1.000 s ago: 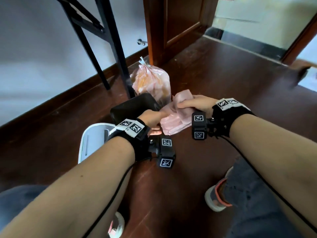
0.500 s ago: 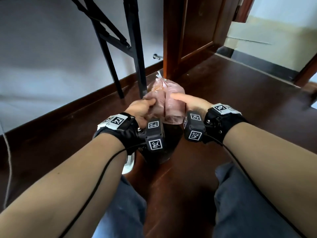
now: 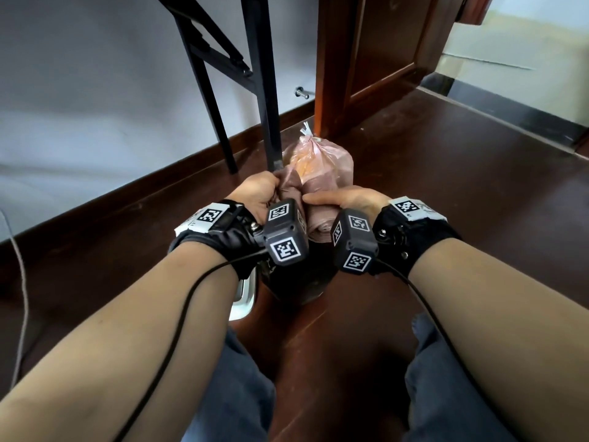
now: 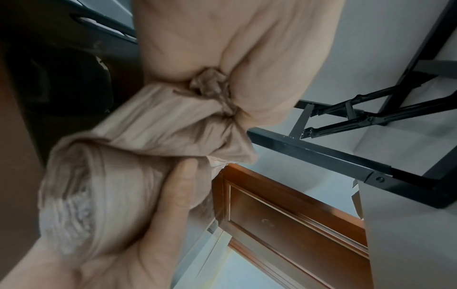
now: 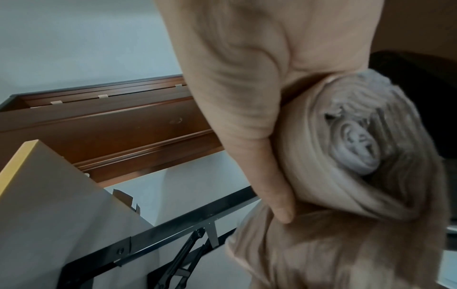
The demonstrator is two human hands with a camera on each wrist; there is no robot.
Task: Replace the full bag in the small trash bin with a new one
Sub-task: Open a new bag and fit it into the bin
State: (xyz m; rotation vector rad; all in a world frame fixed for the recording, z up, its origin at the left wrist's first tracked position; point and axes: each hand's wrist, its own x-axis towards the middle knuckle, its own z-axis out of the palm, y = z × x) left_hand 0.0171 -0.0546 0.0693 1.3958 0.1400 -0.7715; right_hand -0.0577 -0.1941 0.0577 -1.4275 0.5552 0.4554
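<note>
Item 1, nearest: 2 knees in blue jeans (image 3: 236, 387), one at each side of the lower head view, dark wooden floor (image 3: 446, 193) between them.

Item 2: 2 bare forearms, each with a black wrist strap carrying a camera block with square printed markers; a black cable runs along each arm.

Item 3: left hand (image 3: 256, 191), fingers curled tight around the loose pulled-out end of a roll of pink trash bags (image 3: 318, 223). In the left wrist view the bunched film is squeezed inside the fist.

Item 4: right hand (image 3: 345, 199), fingers curled around the roll itself, thumb laid along its side. The right wrist view shows the roll's spiral end (image 5: 356, 148) and a fingertip pressed on the film. The roll is held in the air between both hands, directly above the bin.

Item 5: small trash bin (image 3: 296, 282), dark, largely hidden under the hands and camera blocks; a white part (image 3: 243, 295), possibly its lid, shows at its left edge. Whether a liner is inside cannot be told.

Item 6: full bag (image 3: 322, 157), pink, translucent, knotted at the top, standing on the floor just beyond the hands, beside a black metal table leg (image 3: 264, 100).

Item 7, farthest: grey wall with brown skirting, brown wooden door (image 3: 376, 52), metal door stop (image 3: 301, 93) on the wall.
</note>
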